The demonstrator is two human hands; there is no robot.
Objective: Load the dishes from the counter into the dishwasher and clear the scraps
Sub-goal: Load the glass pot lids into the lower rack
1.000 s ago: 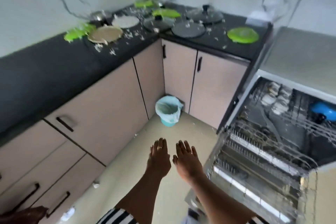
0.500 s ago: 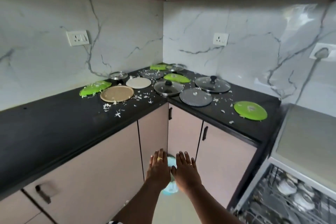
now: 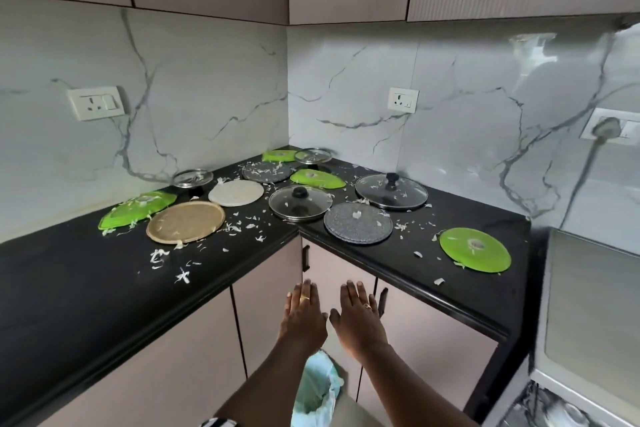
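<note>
A black L-shaped counter [image 3: 86, 291] carries several dishes: a tan plate [image 3: 186, 222], a white plate [image 3: 236, 192], a speckled grey plate [image 3: 358, 222], a round green plate [image 3: 475, 249], a green lid [image 3: 138, 209] and two glass lids [image 3: 300, 203] [image 3: 391, 191]. White scraps [image 3: 181, 276] are scattered among them. My left hand [image 3: 302, 317] and my right hand [image 3: 358, 317] are held flat side by side, palms down, below the counter corner, holding nothing. The dishwasher's open rack [image 3: 554, 409] shows at the bottom right.
A lined bin [image 3: 317, 388] stands on the floor under my hands. More lids and a green plate [image 3: 318, 178] sit deep in the corner. Pink cabinet doors [image 3: 270, 302] run under the counter, wall cabinets above. A grey appliance top [image 3: 595, 295] is at the right.
The view has tilted up from the floor and dishwasher to the counter corner. Both hands stay flat and empty, side by side.
</note>
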